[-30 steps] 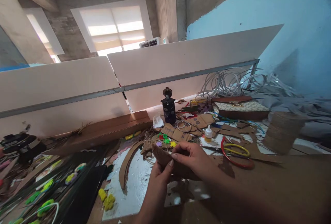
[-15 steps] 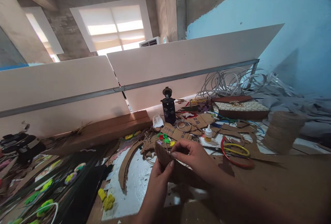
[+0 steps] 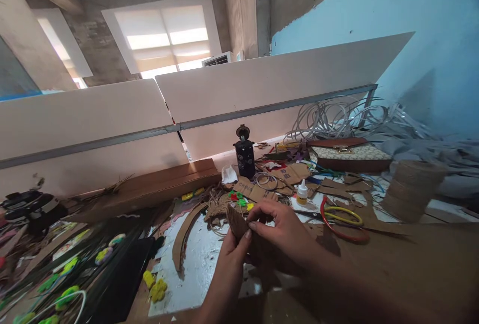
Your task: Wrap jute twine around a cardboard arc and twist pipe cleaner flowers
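A brown, ribbed piece with a pointed end [image 3: 235,219], like cardboard covered in twine, is held up over the table. My left hand [image 3: 232,256] grips it from below, thumb pressed on its near face. On its right side, the thumb and fingertips of my right hand [image 3: 276,222] are pinched together at its edge; what exactly they pinch is too small to tell. Its lower part is dark and partly covered by my hands. Just behind lies a twine-covered piece [image 3: 217,208] with small green, red and yellow flowers [image 3: 239,199]. A curved cardboard strip [image 3: 183,239] rests to the left.
Scissors with red and yellow handles [image 3: 342,219] lie right of my hands, near a small glue bottle [image 3: 302,193]. A twine spool [image 3: 413,189], a handbag [image 3: 350,157] and a black bottle [image 3: 245,157] stand farther back. Yellow fuzzy flowers [image 3: 158,290] lie front left.
The pointed piece has turned slightly, showing more of its ribbed face. Both hands keep nearly the same place and grip. The whole view has shifted a little.
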Demonstrator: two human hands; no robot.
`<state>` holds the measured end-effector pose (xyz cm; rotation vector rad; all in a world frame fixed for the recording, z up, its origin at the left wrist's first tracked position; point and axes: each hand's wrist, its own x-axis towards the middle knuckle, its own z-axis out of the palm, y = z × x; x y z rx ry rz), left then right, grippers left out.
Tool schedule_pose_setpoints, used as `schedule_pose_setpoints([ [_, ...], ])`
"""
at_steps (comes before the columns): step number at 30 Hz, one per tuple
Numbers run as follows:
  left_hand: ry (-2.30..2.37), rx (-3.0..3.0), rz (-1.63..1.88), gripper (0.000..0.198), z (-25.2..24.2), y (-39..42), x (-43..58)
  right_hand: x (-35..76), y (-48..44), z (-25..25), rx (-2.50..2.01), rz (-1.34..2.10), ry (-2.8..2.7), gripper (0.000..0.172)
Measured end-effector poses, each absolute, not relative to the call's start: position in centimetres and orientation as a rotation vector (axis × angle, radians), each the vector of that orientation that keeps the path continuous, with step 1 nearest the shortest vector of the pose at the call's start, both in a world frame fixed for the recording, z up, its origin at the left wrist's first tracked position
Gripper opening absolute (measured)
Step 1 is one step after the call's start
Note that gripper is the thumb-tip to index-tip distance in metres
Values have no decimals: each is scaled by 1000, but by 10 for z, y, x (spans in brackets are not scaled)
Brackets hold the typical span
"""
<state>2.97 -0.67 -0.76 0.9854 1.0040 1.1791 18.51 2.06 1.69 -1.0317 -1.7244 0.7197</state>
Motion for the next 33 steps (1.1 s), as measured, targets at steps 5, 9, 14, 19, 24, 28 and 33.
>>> schedule_pose_setpoints([
  [5, 1007, 1001, 1155, 45, -12, -5, 29, 185, 20, 15, -1021, 705, -1727, 9],
  [9, 997, 990, 1165, 46, -14, -4, 28, 184, 17, 18, -1023, 735, -1728, 8],
  [14, 983, 988, 1170, 43, -12, -4, 28, 184, 17, 19, -1011, 781, -1736, 9],
  [19, 980, 975, 1165, 45, -14, -3, 30, 185, 20, 18, -999, 1035, -1616, 7],
  [24, 989, 961, 1169, 56, -21, 0, 30, 188, 24, 16, -970, 1224, -1513, 14],
  [28, 998, 934, 1172, 55, -23, 3, 29, 189, 26, 14, -965, 1283, -1478, 17],
  [33, 983, 918, 1167, 57, -21, 3, 31, 187, 25, 14, -1003, 1235, -1499, 16],
])
